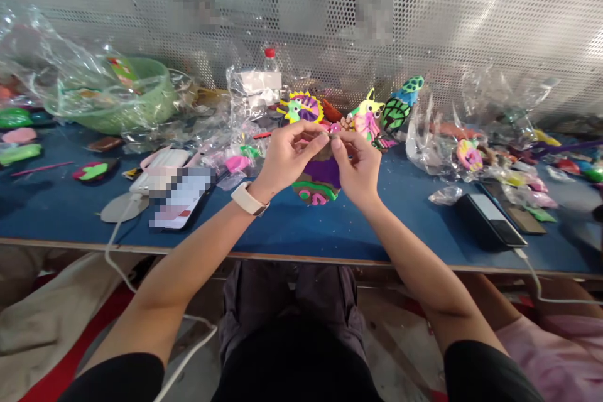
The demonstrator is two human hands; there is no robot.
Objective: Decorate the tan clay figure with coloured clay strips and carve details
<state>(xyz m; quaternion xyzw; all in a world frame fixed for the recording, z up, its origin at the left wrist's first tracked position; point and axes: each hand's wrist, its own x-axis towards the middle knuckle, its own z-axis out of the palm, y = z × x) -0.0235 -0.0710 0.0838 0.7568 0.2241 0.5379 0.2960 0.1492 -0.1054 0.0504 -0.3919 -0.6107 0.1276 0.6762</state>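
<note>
Both hands meet over the middle of the blue table (pixel 282 226), thumbs and forefingers pinched together. My left hand (pixel 293 154), with a white watch on the wrist, is closed at the fingertips. Opposite it, touching or nearly so, my right hand (pixel 360 166) is pinched as well. Whatever small bit lies between the fingertips is too hidden to name. Just below them is a rounded modelling clay piece (pixel 323 173) in brown and purple, with a green strip and pink shapes. Its upper part is covered by my fingers.
Behind my hands stand clay figures: a purple-yellow one (pixel 306 107), a yellow-pink one (pixel 368 116) and a green-blue turtle (pixel 400 103). A phone (pixel 183 198) lies left, a black device (pixel 490 221) right. A green basin (pixel 141 97) and plastic bags surround them; people sit alongside.
</note>
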